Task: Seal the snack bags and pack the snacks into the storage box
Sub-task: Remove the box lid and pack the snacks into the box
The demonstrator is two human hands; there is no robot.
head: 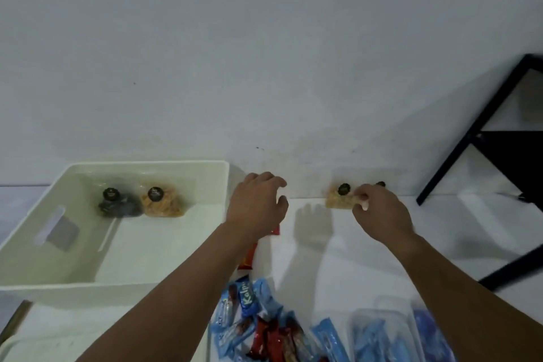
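Nearest me, at the bottom edge, lies a heap of blue-wrapped snack bars (244, 303) mixed with red-wrapped bars (273, 341), none of them packed yet. Just right of them sits a clear plastic container (382, 329) with more blue packets inside. A red wrapper (246, 258) peeks out from under my left forearm.

To the left stands the white storage box (164, 283), its floor mostly bare. At its far end two snack bags are already in: a dark bag (119, 207) and, touching it on the right, an orange bag (163, 204), each with a round black label near its top.

Further out, my left hand (257, 205) hovers just right of the box's far corner, fingers spread and curled, holding nothing. My right hand (382, 214) is pinched on the near right edge of a pale snack bag (338, 200) that stands at the far edge of the white table (440, 244), against the wall. It carries the same black round label, and the contents look light and crumbly. Another black label (380, 184) shows just behind my right fingers, so I judge a further bag waits there.

I judge I am fetching this third bag. Whether its top is sealed I cannot tell, so next I should draw it closer, let my left hand take the other side, press the closure shut, then carry it left into the box beside the orange one.
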